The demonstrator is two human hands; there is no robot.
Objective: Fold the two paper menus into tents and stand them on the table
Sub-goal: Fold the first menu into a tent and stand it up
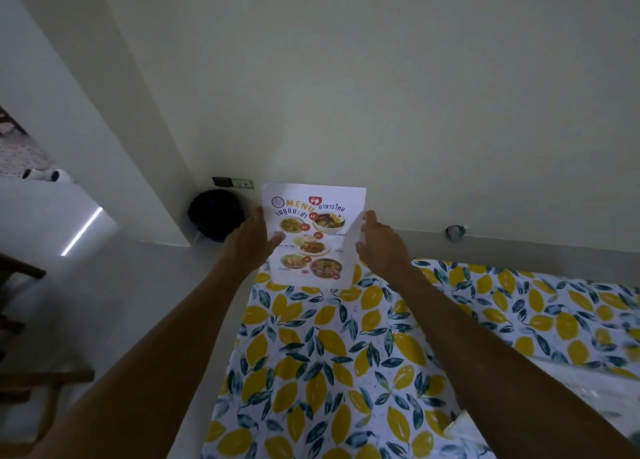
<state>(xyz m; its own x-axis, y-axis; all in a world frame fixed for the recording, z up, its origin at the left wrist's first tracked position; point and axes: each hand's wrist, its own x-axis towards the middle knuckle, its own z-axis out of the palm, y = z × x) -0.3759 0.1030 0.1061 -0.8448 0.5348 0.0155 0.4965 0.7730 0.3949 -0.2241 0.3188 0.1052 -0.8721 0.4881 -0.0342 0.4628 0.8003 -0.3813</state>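
From the head camera, a white paper menu (311, 237) printed with coloured food photos, the word MENU and Thai lettering is held up unfolded above the far end of a table covered in a white cloth patterned with yellow lemons and dark blue-green leaves (329, 361). The sheet faces the camera, its top edge against the pale wall (381, 95) and its bottom edge just over the cloth.

The left hand (251, 242) grips the sheet's left edge about halfway down, thumb lying on the printed face and the other fingers hidden behind the paper. The right hand (379, 242) pinches the right edge at a matching height, fingers curled round the margin, which bends slightly forward there. So the menu hangs between the two hands, clear of the table.

Beyond the sheet, a dark round object (214, 214) sits on the floor in the corner. A brown wooden chair (31, 372) stands at the left edge.
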